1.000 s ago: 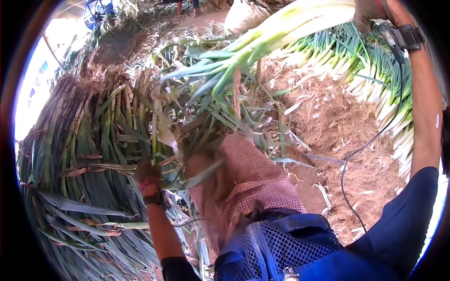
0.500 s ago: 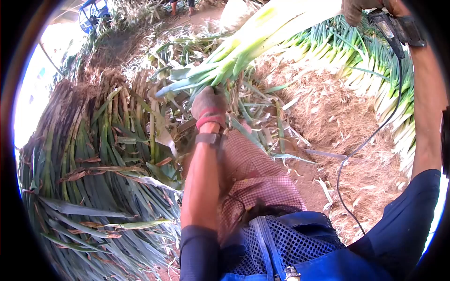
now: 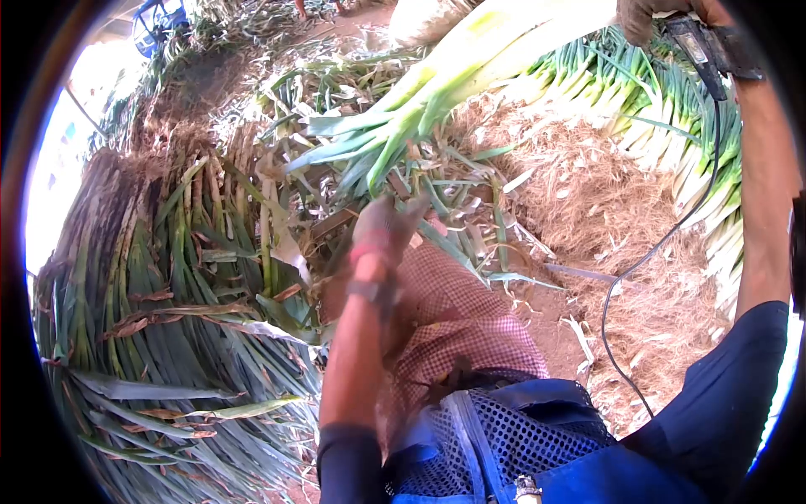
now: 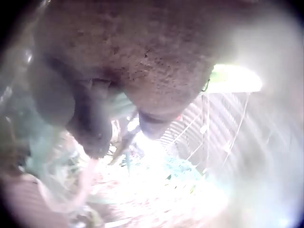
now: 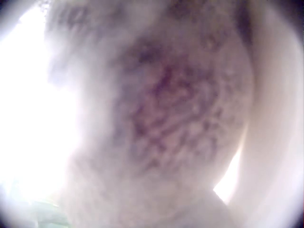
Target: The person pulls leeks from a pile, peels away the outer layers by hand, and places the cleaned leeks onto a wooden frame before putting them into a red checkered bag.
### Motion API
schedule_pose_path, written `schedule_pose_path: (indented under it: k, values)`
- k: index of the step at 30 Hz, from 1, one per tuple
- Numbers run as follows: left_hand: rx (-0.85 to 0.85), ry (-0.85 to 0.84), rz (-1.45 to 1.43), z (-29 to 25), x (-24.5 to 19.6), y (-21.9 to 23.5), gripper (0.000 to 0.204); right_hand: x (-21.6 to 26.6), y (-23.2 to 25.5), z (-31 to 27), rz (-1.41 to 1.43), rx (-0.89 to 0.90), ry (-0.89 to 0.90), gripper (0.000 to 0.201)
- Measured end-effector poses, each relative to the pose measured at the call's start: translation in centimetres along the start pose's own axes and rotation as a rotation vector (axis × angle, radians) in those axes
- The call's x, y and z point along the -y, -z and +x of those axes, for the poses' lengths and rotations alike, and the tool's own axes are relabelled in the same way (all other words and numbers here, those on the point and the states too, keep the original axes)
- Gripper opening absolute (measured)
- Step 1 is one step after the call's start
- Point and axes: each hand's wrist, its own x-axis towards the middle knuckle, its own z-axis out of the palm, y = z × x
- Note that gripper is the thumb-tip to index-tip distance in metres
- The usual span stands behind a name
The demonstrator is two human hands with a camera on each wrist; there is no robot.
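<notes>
My gloved right hand point(image 3: 645, 18) is raised at the top right and grips the pale stalks of a bunch of leeks point(image 3: 470, 67), whose green leaves fan down to the left. The right wrist view holds only the blurred glove point(image 5: 166, 118). My gloved left hand point(image 3: 382, 225) is motion-blurred just below the leaf tips, above my knee in checked cloth point(image 3: 453, 311). In the left wrist view the glove point(image 4: 133, 57) fills the top, and a pale strip point(image 4: 85, 180) hangs under it. Whether that hand holds anything is unclear.
A big heap of dark green leek leaves point(image 3: 151, 277) lies at the left. Trimmed leeks point(image 3: 672, 126) are stacked at the right, with brown root litter point(image 3: 604, 210) on the ground between. A black cable point(image 3: 655, 252) hangs from my right wrist.
My left hand rose from the leaf heap to the leek leaves, then dropped back toward my knee. The right hand keeps the bunch raised.
</notes>
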Motion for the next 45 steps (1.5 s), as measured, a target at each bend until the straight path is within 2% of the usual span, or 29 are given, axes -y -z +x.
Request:
schedule_pose_path:
  k: [1,2,3,5,7,8,9,10,13,15,16,18,19,21,22,23,27,28,30,31,33,34,36,38,40,42,44,45]
  values:
    - [-0.134,-0.005,-0.093,1.6,-0.7,-1.3,0.068,-0.1,0.0,0.1,0.004,0.004,-0.002,0.033]
    - [-0.128,-0.005,-0.092,3.4,-1.5,-2.4,0.068,-0.3,0.0,0.2,-0.001,0.002,-0.002,0.032]
    - [-0.241,-0.125,-0.433,5.1,-2.2,-3.3,0.063,-0.2,-0.1,0.4,0.002,0.003,-0.002,0.031]
    - [-0.348,-0.253,-0.770,6.4,-2.5,-3.4,0.059,0.1,-0.2,0.1,0.008,0.006,0.004,0.030]
    - [-0.186,-0.031,-0.490,6.8,-1.1,-2.6,0.046,0.2,-0.4,0.3,0.019,0.005,0.004,0.028]
    - [-0.282,-0.098,-0.293,5.0,1.2,-2.7,0.033,0.1,-0.6,0.4,0.022,-0.004,0.009,0.027]
    - [-0.285,-0.132,-0.067,4.8,5.6,-4.1,0.030,0.0,-0.4,0.2,0.020,0.001,0.006,0.026]
    - [-0.214,-0.145,0.184,4.7,10.5,-4.9,0.029,-0.3,-0.5,0.2,0.025,-0.003,0.007,0.026]
    - [0.126,-0.231,0.814,2.5,27.7,-7.1,0.024,-0.7,-0.9,0.4,0.023,0.001,0.004,0.023]
    - [0.132,-0.177,0.807,-0.6,29.1,-4.4,0.028,-0.8,-1.0,0.3,0.019,-0.009,0.009,0.022]
    - [0.127,-0.176,0.805,-1.2,27.9,-2.9,0.028,-0.8,-0.9,0.2,0.016,-0.008,0.005,0.021]
    - [0.023,0.386,0.367,-2.6,25.1,-1.1,0.027,-0.6,-1.1,0.2,0.018,-0.018,0.004,0.020]
    - [0.022,0.384,0.367,-2.8,24.6,-1.1,0.027,-0.7,-1.0,0.0,0.016,-0.023,0.005,0.019]
    - [-0.042,0.106,0.403,-3.3,24.0,-1.2,0.036,-0.3,-1.1,-0.1,0.024,-0.025,0.002,0.017]
    - [-0.033,0.003,0.429,-3.7,23.8,-1.5,0.036,-0.2,-1.2,0.0,0.022,-0.029,0.002,0.017]
    - [0.001,-0.030,0.453,-3.6,23.5,-1.8,0.037,-0.1,-1.1,-0.1,0.023,-0.032,0.002,0.016]
    - [0.079,0.018,0.453,-2.9,21.8,-2.3,0.042,0.3,-1.2,-0.2,0.026,-0.044,0.003,0.013]
    - [0.066,0.035,0.439,-2.7,20.9,-2.1,0.044,0.3,-1.2,-0.4,0.027,-0.049,0.006,0.013]
    - [-0.087,0.015,0.425,-2.7,18.9,-1.7,0.048,0.4,-1.2,-0.3,0.037,-0.061,0.006,0.012]
    - [-0.090,0.007,0.425,-3.3,16.4,-1.3,0.048,0.4,-1.1,-0.4,0.034,-0.068,0.012,0.011]
    - [0.283,-0.050,-0.774,-4.8,8.6,0.1,0.051,1.0,-0.9,-0.3,0.058,-0.116,0.039,0.010]
    - [0.398,0.046,-0.918,-5.8,5.2,1.2,0.057,1.0,-0.7,-0.6,0.078,-0.147,0.050,0.010]
    - [0.559,-0.184,-1.280,-4.1,1.6,-0.7,0.072,1.2,-1.4,-1.3,0.115,-0.231,0.078,0.009]
    - [0.721,-0.321,-1.790,-3.5,-3.1,-1.3,0.087,1.7,-2.9,-1.7,0.152,-0.339,0.125,0.009]
    - [0.804,-0.277,-2.045,-2.6,-6.5,-1.0,0.098,1.6,-5.2,-3.3,0.165,-0.410,0.165,0.009]
    - [0.755,-0.347,-2.190,-1.0,-6.4,-2.9,0.098,3.5,-7.8,-4.7,0.177,-0.493,0.237,0.009]
    - [0.670,-0.343,-2.261,-1.0,-6.0,-4.0,0.095,6.0,-10.7,-6.0,0.162,-0.561,0.293,0.009]
    - [0.430,-0.239,-2.249,-0.9,-5.9,-4.5,0.090,7.2,-12.0,-6.2,0.159,-0.585,0.306,0.010]
